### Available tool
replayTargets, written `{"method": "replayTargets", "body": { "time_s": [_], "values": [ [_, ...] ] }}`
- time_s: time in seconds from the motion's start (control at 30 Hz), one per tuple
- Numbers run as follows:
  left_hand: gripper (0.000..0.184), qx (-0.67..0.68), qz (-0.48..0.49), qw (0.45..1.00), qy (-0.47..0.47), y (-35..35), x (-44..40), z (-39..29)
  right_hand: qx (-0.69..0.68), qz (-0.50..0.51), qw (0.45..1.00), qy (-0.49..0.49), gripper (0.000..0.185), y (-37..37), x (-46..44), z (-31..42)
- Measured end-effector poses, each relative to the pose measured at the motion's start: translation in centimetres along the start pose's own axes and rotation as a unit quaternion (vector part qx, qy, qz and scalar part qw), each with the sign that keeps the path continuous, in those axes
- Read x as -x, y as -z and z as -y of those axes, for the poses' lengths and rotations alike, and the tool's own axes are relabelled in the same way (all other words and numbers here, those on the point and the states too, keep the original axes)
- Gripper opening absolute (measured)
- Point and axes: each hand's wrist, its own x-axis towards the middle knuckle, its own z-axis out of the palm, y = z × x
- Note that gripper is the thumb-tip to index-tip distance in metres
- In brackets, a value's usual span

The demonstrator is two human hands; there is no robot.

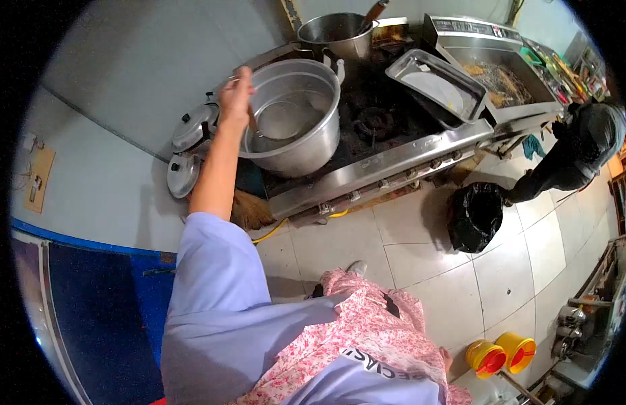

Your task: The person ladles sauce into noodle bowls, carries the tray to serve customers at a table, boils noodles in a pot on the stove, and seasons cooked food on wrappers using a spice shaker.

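My left hand (236, 100) reaches out over a large aluminium pot (305, 156) on the stove. Its fingers are closed around the handle of a utensil (253, 123), which dips into the pot near its left wall. What the utensil's lower end looks like I cannot make out. Inside the pot lies a pale, shiny surface, perhaps liquid. Low on the right, beside the pink flowered apron (374, 307), a sliver of my right hand (447, 359) shows; its fingers are hidden.
Behind stands a smaller pot (336, 42) with a brown-handled tool. Right of the burner (374, 125) are a metal tray (438, 84) and a fryer (505, 74). Pot lids (185, 174) hang left. A bin (476, 216), a person (583, 145) and yellow buckets (485, 358) are to the right.
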Motion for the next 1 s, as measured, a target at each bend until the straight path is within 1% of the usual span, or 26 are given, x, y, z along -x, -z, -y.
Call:
{"method": "replayTargets", "body": {
  "time_s": [0.03, 0.07, 0.13, 0.17, 0.2, 0.23, 0.27, 0.3, 0.33, 0.37, 0.4, 0.43, 0.47, 0.5, 0.57, 0.6, 0.63, 0.7, 0.73, 0.8, 0.87, 0.93, 1.0],
  "values": [
    [0.036, 0.021, -0.019, 0.999, -0.016, 1.1, -0.7, 0.0, -0.024, -0.025, 0.999, -0.030, 0.034, -0.7, 1.9, 1.1],
    [0.036, 0.043, -0.035, 0.998, -0.037, 1.7, -1.7, -0.5, -0.014, 0.008, 0.999, -0.031, 0.034, -0.1, 1.0, 0.2],
    [0.039, 0.081, -0.072, 0.991, -0.077, 2.8, -2.0, -2.3, -0.003, 0.064, 0.997, -0.031, 0.035, 2.6, -2.5, -4.2],
    [0.038, 0.094, -0.064, 0.990, -0.077, 3.8, -1.8, -3.2, 0.014, 0.038, 0.998, -0.038, 0.036, 1.9, -1.6, -3.6],
    [0.038, 0.057, -0.063, 0.991, -0.102, 4.0, -1.6, -3.8, 0.045, 0.035, 0.998, -0.015, 0.036, 1.5, -1.2, -3.1],
    [0.040, 0.065, -0.046, 0.986, -0.144, 4.8, -2.9, -2.5, 0.076, 0.032, 0.997, 0.004, 0.036, 1.2, -1.0, -2.6],
    [0.048, 0.065, -0.051, 0.988, -0.131, 5.8, -3.5, -1.3, 0.081, 0.039, 0.996, 0.017, 0.035, 0.7, 0.2, -1.4],
    [0.051, -0.042, -0.106, 0.983, -0.147, 5.8, -3.3, -1.0, 0.085, 0.046, 0.995, 0.029, 0.035, -0.4, 2.0, 0.5],
    [0.055, -0.108, -0.095, 0.981, -0.128, 6.8, -5.7, 1.8, 0.060, 0.039, 0.997, 0.024, 0.035, -0.4, 1.8, -0.7],
    [0.055, -0.143, -0.095, 0.980, -0.101, 5.5, -4.6, 1.2, 0.034, 0.030, 0.999, 0.019, 0.035, -0.5, 1.1, -1.4],
    [0.055, -0.154, -0.099, 0.982, -0.049, 4.8, -4.3, 0.6, 0.012, 0.024, 0.999, 0.017, 0.035, -0.2, 0.8, -2.0],
    [0.053, -0.109, -0.101, 0.988, -0.047, 5.9, -7.0, 3.4, 0.012, 0.004, 1.000, 0.014, 0.036, -0.6, 1.5, -1.9],
    [0.050, -0.043, -0.129, 0.991, 0.010, 5.3, -6.8, 3.6, 0.016, -0.010, 1.000, 0.012, 0.036, -1.2, 1.7, -1.4],
    [0.047, -0.025, -0.108, 0.992, 0.057, 6.0, -6.6, 4.0, 0.023, -0.020, 1.000, 0.008, 0.037, -1.7, 1.9, -1.6],
    [0.048, 0.033, -0.086, 0.994, 0.058, 6.2, -6.1, 5.2, 0.020, -0.031, 0.999, 0.012, 0.036, -2.2, 2.8, -2.3],
    [0.053, 0.019, -0.021, 0.996, 0.088, 7.6, -7.2, 7.5, 0.013, -0.041, 0.999, 0.016, 0.035, -2.6, 2.9, -2.3],
    [0.055, 0.002, -0.032, 0.994, 0.107, 6.9, -5.7, 7.0, 0.020, -0.054, 0.998, 0.005, 0.032, -2.6, 2.5, -2.8],
    [0.054, 0.010, 0.041, 0.996, 0.076, 8.0, -5.2, 9.7, 0.034, -0.076, 0.996, -0.022, 0.027, -2.3, 2.4, -4.0],
    [0.054, -0.039, -0.021, 0.994, 0.103, 7.0, -3.2, 8.3, 0.027, -0.074, 0.996, -0.036, 0.025, -1.6, 2.4, -4.7],
    [0.054, -0.049, -0.037, 0.998, 0.031, 6.5, -0.4, 7.1, 0.024, -0.061, 0.996, -0.061, 0.021, -0.2, 2.1, -5.2],
    [0.056, -0.025, 0.001, 0.999, -0.040, 7.1, 1.7, 7.2, 0.009, -0.086, 0.995, -0.048, 0.016, 0.8, 3.1, -4.8],
    [0.056, -0.042, -0.118, 0.980, -0.155, 4.3, 6.1, 6.3, 0.015, -0.091, 0.995, -0.035, 0.015, 2.0, 2.9, -3.8],
    [0.052, -0.158, -0.217, 0.937, -0.224, -3.5, 14.8, 2.2, 0.032, -0.089, 0.992, -0.086, 0.017, 3.2, 0.4, -3.4]
  ]
}}
